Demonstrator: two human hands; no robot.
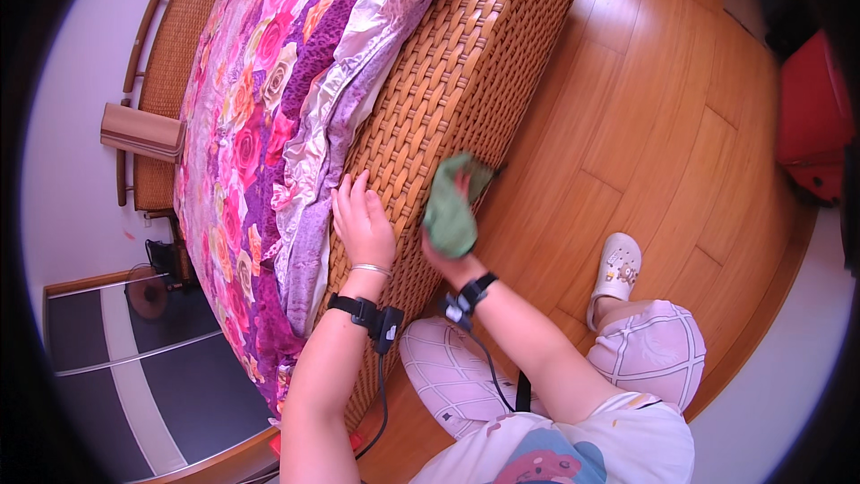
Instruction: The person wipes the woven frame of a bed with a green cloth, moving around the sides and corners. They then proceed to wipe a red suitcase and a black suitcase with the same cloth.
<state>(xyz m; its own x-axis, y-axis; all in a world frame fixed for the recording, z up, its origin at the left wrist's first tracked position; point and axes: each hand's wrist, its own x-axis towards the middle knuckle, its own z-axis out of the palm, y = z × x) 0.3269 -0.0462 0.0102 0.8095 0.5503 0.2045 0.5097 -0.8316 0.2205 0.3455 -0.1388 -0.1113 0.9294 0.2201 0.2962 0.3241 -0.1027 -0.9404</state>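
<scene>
My left hand (pixel 365 223) rests on the top ledge of the woven rattan bed frame (pixel 430 94), fingers slightly apart, with nothing in it. Its fingertips lie beside the rumpled edge of the floral bedding (pixel 269 101). Against the outer woven side of the frame, my right hand (pixel 443 259) holds a green cloth (pixel 451 215), which covers most of the fingers. The cloth is slightly blurred. Each wrist wears a black strap with a small device and a cable.
Wooden floor planks (pixel 658 141) run along the bed. A red case (pixel 813 114) stands by the right wall. A brown folded item (pixel 142 131) leans at the rattan headboard (pixel 176 47). A small fan (pixel 146 292) is at lower left, before dark sliding panels (pixel 195 383).
</scene>
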